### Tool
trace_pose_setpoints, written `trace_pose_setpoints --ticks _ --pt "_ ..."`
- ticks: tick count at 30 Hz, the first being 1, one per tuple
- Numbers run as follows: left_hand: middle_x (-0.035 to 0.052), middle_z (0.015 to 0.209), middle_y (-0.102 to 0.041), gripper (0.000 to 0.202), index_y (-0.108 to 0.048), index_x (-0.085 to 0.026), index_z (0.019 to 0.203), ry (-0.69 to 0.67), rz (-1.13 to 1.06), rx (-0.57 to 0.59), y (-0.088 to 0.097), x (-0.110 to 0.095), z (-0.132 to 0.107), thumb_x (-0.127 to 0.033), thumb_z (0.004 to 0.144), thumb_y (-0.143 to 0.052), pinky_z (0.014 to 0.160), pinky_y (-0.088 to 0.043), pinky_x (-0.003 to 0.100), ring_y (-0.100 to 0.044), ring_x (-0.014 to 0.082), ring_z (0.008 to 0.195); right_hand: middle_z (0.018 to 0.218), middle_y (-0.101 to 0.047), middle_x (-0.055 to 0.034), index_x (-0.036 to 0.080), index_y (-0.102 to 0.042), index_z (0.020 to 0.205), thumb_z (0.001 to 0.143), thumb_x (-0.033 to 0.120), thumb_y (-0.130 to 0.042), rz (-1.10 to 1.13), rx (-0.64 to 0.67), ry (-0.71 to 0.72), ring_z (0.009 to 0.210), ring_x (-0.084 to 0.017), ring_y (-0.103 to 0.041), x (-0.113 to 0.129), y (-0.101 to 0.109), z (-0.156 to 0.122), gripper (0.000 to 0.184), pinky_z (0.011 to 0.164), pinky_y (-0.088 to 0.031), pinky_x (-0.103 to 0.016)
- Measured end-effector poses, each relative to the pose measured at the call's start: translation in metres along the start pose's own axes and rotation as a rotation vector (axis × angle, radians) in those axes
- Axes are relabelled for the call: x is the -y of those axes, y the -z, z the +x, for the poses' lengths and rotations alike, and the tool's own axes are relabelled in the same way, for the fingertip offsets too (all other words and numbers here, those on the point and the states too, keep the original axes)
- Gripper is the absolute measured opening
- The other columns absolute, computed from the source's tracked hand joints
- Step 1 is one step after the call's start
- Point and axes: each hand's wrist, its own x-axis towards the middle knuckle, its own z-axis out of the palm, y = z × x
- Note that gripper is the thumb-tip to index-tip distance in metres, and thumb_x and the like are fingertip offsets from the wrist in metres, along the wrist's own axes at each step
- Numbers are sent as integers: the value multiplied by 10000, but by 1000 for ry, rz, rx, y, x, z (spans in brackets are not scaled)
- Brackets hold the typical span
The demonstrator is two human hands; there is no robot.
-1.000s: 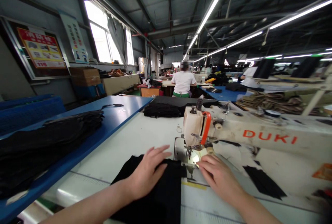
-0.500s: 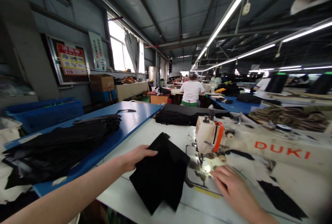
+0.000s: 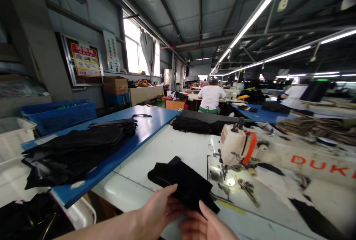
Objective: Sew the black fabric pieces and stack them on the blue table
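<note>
A piece of black fabric [image 3: 185,180] lies folded over itself above the pale sewing table, left of the needle area. My left hand [image 3: 158,212] grips its near edge, thumb on top and fingers beneath. By the near right corner, my right hand [image 3: 210,225] has its thumb against the cloth and its fingers curled below, partly blurred. The white sewing machine [image 3: 235,145], with an orange guard, stands just to the right, its lamp lighting the needle plate [image 3: 219,177]. Small metal thread snips [image 3: 249,192] rest on the table right of the needle.
On the blue table [image 3: 155,121] at left lies a stack of black fabric pieces [image 3: 80,147]. More black cloth [image 3: 191,125] sits behind the machine. A black strip [image 3: 314,214] lies at right. White and blue crates stand far left. A person in white [image 3: 211,97] sits ahead.
My right hand has left the needle area and come to the fabric's near edge; snips now show there. The left hand has lowered the fabric toward me, and it has folded over.
</note>
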Motion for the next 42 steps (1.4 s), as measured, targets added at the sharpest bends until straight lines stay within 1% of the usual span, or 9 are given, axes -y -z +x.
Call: trace_pose_setpoints --ticks 6,9,15,21,26,33,36,39,42 --pt "96 940 -678 310 -692 -135 833 135 240 288 15 3 -20 -359 838 -477 722 -486 259 -640 191 827 642 -669 -47 153 -581 859 709 391 -727 70 -311 147 558 -151 -635 16 11 7 317 479 -481 -211" --pt "77 858 -688 234 -673 -165 805 -19 618 326 22 -3 -28 -349 798 -529 696 -494 286 -643 200 756 623 -649 -28 171 -543 819 693 397 -730 -59 -349 145 492 -145 -615 21 23 4 320 421 -457 -208" --pt "75 1375 -450 398 -549 -226 1200 -1109 1498 -7 34 -26 -1 -141 825 -447 1063 -281 458 -398 287 1253 710 -661 -26 177 -510 879 680 430 -733 -251 -306 152 484 -130 -620 30 28 -6 392 429 -461 -204" --pt "79 1187 -563 488 -415 -219 1292 -1099 1494 -249 77 -54 38 -83 824 -377 938 -455 348 -565 215 1066 644 -623 -7 186 -467 786 700 423 -715 -270 -357 169 496 -132 -619 29 33 -10 353 440 -458 -208" --pt "137 1422 -346 506 -411 -176 1317 -1235 1520 -476 94 -57 31 -94 817 -405 1032 -336 511 -368 322 1282 614 -631 -14 169 -499 813 723 375 -689 -360 -376 186 491 -123 -601 35 39 -8 294 451 -448 -205" --pt "84 1472 -326 748 -285 -235 1429 -970 1468 434 16 -9 3 -306 778 -646 1106 -254 425 -333 287 1321 584 -626 -11 171 -533 852 703 397 -715 -324 -313 181 499 -137 -604 53 30 -5 326 467 -449 -216" --pt "68 1174 -625 311 -594 -187 1160 -832 1191 366 -4 -2 23 -265 888 -463 946 -423 335 -573 236 1068 711 -674 -67 161 -551 900 756 497 -648 -220 -230 215 633 -172 -652 66 24 -11 379 575 -503 -266" --pt "45 808 -674 320 -641 -130 858 -577 836 253 -7 -7 44 -380 895 -445 715 -471 290 -618 202 766 873 -691 -110 149 -574 1010 813 591 -518 -187 -185 304 804 -203 -665 76 28 -17 488 736 -510 -322" --pt "21 744 -655 310 -623 -129 813 -385 536 299 -5 -15 51 -433 818 -566 722 -449 276 -601 180 732 918 -686 -113 151 -604 1034 794 621 -516 -289 -280 379 852 -213 -656 73 38 -19 535 783 -496 -331"
